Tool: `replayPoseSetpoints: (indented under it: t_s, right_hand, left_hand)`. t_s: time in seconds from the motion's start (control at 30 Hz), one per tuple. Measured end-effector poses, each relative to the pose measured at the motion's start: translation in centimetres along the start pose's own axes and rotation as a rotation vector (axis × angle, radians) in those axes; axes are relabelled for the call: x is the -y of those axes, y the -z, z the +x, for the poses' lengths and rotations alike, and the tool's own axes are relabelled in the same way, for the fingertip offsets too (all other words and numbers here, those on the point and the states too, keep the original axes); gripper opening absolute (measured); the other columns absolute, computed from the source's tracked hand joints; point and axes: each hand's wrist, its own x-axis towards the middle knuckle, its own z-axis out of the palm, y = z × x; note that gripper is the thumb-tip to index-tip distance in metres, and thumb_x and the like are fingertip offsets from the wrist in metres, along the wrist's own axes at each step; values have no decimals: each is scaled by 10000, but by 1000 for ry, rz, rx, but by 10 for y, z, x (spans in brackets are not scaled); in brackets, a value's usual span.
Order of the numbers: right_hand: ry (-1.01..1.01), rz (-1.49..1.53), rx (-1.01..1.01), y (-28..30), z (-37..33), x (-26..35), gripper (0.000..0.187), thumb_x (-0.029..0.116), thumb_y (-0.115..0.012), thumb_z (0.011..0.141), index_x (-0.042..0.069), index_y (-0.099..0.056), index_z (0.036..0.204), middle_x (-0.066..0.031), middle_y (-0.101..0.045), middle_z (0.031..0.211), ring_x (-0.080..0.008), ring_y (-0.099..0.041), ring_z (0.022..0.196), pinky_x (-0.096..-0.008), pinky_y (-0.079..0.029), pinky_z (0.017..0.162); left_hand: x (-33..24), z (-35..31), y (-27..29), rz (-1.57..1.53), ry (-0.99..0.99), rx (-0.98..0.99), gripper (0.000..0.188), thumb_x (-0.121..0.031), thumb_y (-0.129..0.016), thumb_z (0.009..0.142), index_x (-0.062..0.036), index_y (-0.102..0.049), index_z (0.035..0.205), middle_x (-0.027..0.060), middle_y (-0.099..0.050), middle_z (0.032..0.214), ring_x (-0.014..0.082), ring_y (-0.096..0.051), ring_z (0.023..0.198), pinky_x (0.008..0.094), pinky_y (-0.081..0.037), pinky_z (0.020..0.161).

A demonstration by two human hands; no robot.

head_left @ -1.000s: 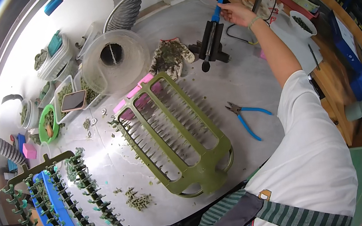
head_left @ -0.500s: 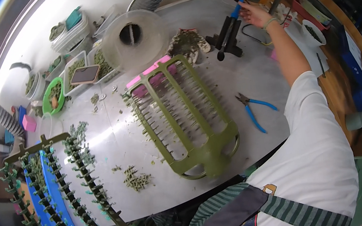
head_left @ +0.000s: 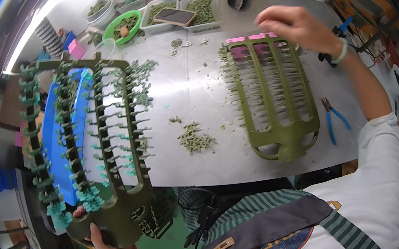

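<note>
Your left hand (head_left: 104, 240) grips the base of the large olive rack (head_left: 87, 146), still full of small green parts, at the table's left edge. The emptied olive rack (head_left: 273, 94) lies flat ahead; your right hand (head_left: 297, 27), fingers loosely curled, hovers over its far end. Blue-handled pliers (head_left: 335, 118) lie beside it.

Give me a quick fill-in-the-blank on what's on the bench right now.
1. The left hand grips the parts-laden rack by its ____ end.
2. The right hand hovers over the ____ end of the bare rack.
3. The pliers beside the bare rack have ____ handles.
4. A phone lies on a ____ of green parts.

Missing: bottom; far; blue; tray
</note>
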Motion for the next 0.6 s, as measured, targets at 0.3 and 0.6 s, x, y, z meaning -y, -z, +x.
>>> replayPoseSetpoints:
  t_s: [0.3, 0.6]
  right_hand:
    - [270, -528, 460, -140, 116, 21, 199, 193, -578, 887, 5, -626, 841, -147, -612, 874, -342, -608, 843, -434, -501, 778]
    - [-37, -820, -45, -158, 210, -83, 191, 107, -581, 804, -16, -708, 876, -230, -682, 917, -373, -677, 853, -446, -546, 796]
  left_hand:
    - [6, 13, 38, -30, -64, -15, 478, -30, -524, 872, 35, -434, 1338, 127, -472, 1346, 229, -450, 1257, 387, -345, 1068]
    - [16, 28, 91, 85, 7, -118, 495, -130, -545, 896, -27, -420, 1364, 55, -517, 1294, 186, -529, 1139, 349, -444, 940]
